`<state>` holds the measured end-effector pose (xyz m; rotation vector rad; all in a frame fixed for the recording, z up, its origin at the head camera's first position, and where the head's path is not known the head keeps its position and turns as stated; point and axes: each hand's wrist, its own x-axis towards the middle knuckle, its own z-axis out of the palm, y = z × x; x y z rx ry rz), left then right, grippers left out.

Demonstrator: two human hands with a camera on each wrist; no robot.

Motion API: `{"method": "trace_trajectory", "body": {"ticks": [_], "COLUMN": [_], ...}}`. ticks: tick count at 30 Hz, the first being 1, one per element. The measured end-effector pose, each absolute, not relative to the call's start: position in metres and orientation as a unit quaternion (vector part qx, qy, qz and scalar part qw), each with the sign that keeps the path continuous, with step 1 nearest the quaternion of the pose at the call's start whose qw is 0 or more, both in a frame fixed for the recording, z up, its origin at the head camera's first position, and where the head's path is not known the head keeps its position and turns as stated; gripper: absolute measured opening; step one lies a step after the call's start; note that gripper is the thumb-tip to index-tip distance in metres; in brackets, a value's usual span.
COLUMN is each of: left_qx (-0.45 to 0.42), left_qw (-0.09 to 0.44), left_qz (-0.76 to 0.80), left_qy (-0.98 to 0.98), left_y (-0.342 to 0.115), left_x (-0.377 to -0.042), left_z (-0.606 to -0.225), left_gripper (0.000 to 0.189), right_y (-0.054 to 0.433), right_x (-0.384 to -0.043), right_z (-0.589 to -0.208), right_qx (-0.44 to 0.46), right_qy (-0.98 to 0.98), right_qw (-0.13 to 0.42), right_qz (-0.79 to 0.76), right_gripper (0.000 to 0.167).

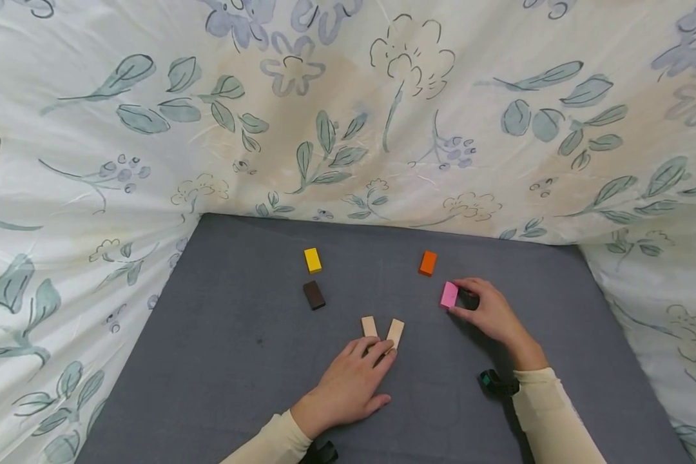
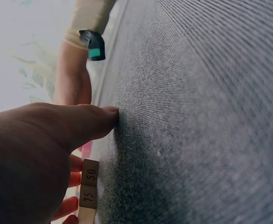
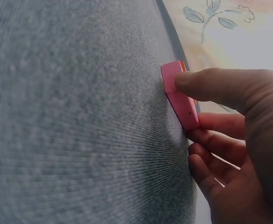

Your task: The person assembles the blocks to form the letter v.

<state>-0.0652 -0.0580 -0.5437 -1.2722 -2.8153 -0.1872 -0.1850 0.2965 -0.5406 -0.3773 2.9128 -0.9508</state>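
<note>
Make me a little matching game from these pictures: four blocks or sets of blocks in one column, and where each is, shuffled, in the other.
Things
1. Pink block
2. Yellow block
3. Orange block
4. Pale blocks

Places
A. Just beyond the dark block
B. Partly covered by the left hand
C. Between thumb and finger of the right hand
D. Just beyond the block that is being held

Right pairs: 1-C, 2-A, 3-D, 4-B
</note>
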Motion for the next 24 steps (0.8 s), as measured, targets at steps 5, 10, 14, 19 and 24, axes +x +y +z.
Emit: {"method": "trace_trajectory", "body": {"ticks": [5, 10, 14, 19, 24], "left_qx": [-0.409, -0.409, -0.409, -0.408, -0.408], "left_qw": [0.02, 0.018, 0.019, 0.018, 0.01], "left_qz": [-0.06, -0.061, -0.064, -0.064, -0.065], "left_qy": [-0.911, -0.911, -0.91, -0.911, -0.911], "left_y": [-0.0573, -0.0571, -0.0575, -0.0577, -0.0576], "left_x": [-0.0663, -0.066, -0.0657, -0.0657, -0.0658], "left_z": [-0.5441, -0.544, -0.5436, -0.544, -0.5436], "left_gripper": [0.074, 0.074, 0.074, 0.074, 0.074], "right_y": [0.2954, 0.2963, 0.2965, 0.2943, 0.2907], "right_x": [-0.1863, -0.1854, -0.1835, -0.1807, -0.178], "right_z": [-0.5382, -0.5392, -0.5406, -0.5421, -0.5419], "right_qx": [-0.12, -0.119, -0.113, -0.104, -0.104], "right_qy": [0.944, 0.941, 0.941, 0.942, 0.941], "right_qw": [0.021, 0.018, 0.015, 0.018, 0.017], "right_qz": [-0.307, -0.315, -0.319, -0.318, -0.321], "right_gripper": [0.061, 0.06, 0.06, 0.06, 0.058]}}
